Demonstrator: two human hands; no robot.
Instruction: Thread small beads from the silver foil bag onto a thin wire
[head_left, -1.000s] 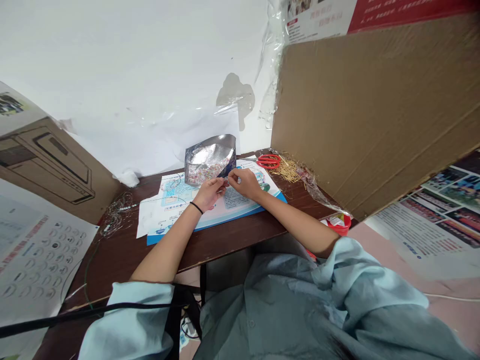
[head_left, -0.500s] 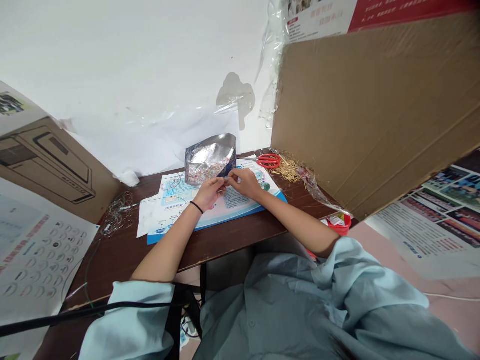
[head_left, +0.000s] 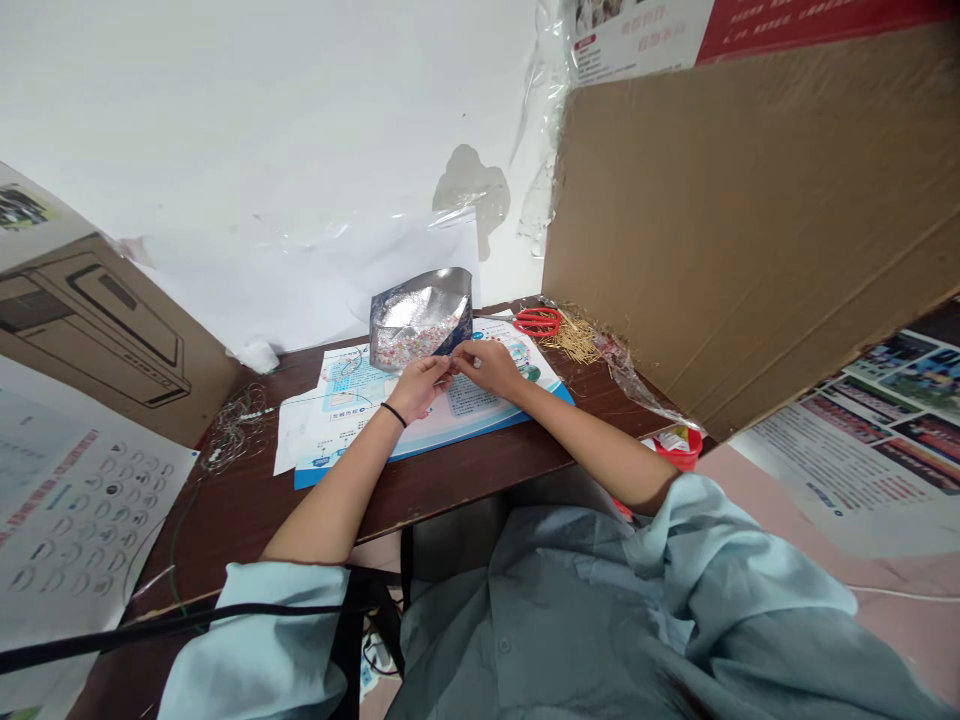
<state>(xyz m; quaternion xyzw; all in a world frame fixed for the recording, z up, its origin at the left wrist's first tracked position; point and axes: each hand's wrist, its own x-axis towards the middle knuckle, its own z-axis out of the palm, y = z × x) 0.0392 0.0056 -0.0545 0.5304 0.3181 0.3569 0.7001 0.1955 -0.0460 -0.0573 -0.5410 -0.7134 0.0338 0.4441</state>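
Observation:
My left hand and my right hand meet at their fingertips above a printed sheet. Both are closed in a pinch. Whatever is between the fingers is too small to make out. Just beyond them stands an open foil-lined bag, its mouth facing me. Inside the bag lie many tiny multicoloured beads. A thin thread with a few pale beads runs over the sheet's left part toward my left hand; where it ends I cannot tell.
Red-handled scissors lie right of the bag, beside a heap of thin straw-coloured sticks. Tangled clear thread is on the table's left. Cardboard boxes wall both sides. A red bin stands below the right edge.
My right fingertips have shifted very slightly to the left, closer against the left fingertips. The bag, sheet and scissors are where they were.

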